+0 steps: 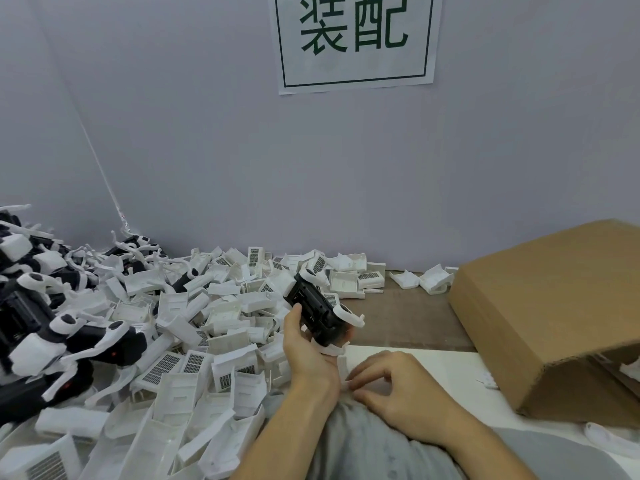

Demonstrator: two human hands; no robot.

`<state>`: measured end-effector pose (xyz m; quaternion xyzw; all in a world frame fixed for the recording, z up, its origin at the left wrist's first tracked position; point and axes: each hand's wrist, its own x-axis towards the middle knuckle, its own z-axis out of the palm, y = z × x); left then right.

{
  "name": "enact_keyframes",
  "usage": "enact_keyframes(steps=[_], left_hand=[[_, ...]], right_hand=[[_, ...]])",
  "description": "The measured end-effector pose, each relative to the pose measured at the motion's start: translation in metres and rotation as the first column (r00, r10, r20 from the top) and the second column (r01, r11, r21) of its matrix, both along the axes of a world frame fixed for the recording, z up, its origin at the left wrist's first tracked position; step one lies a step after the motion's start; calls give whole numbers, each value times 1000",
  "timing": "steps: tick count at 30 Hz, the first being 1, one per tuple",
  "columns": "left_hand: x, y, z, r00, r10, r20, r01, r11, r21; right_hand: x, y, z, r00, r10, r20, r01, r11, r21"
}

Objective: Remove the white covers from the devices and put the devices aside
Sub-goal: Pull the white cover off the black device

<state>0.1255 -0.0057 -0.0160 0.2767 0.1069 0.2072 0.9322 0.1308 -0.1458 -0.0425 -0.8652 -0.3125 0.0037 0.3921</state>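
My left hand (306, 351) grips a black device (313, 310) with white end parts, held up over the table near the middle. My right hand (398, 393) rests low by the front edge, its fingers curled over a small white piece (346, 384); what that piece is cannot be made out. A large heap of removed white covers (194, 341) fills the left and middle of the table. At the far left lies a pile of black-and-white devices (52, 327).
A tilted cardboard box (554, 306) stands at the right, open toward me. More white covers (420, 280) lie along the wall behind it. A strip of bare brown table (408, 317) shows between the heap and the box. A wall sign (353, 39) hangs above.
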Motion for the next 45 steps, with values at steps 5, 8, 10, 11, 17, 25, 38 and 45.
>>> enact_keyframes(steps=[5,8,10,11,17,25,38,45], left_hand=[[3,-1,-2,999,-25,-40,28,997,73],[6,-2,-5,997,-50,-56,55,994,90],[7,-2,-5,994,-66,-84,77,988,134],[8,-2,-5,992,-65,-105,81,983,164],[4,-11,-10,987,-22,-161,109,827,552],[2,-16,-18,990,2,-140,119,519,847],[1,-18,-11,968,-121,-220,245,653,717],[-3,-18,-7,956,-184,-228,291,685,668]], right_hand=[[0,-2,2,987,-157,-17,158,985,74],[1,-5,5,976,-199,-89,215,942,257],[4,-8,6,952,-253,-175,304,853,424],[6,-10,6,930,-282,-237,365,786,498],[7,-16,10,886,-424,-188,423,573,701],[-6,-8,14,874,-384,297,152,797,585],[-9,-3,13,778,-270,567,85,940,330],[0,-5,9,824,-372,427,174,883,436]])
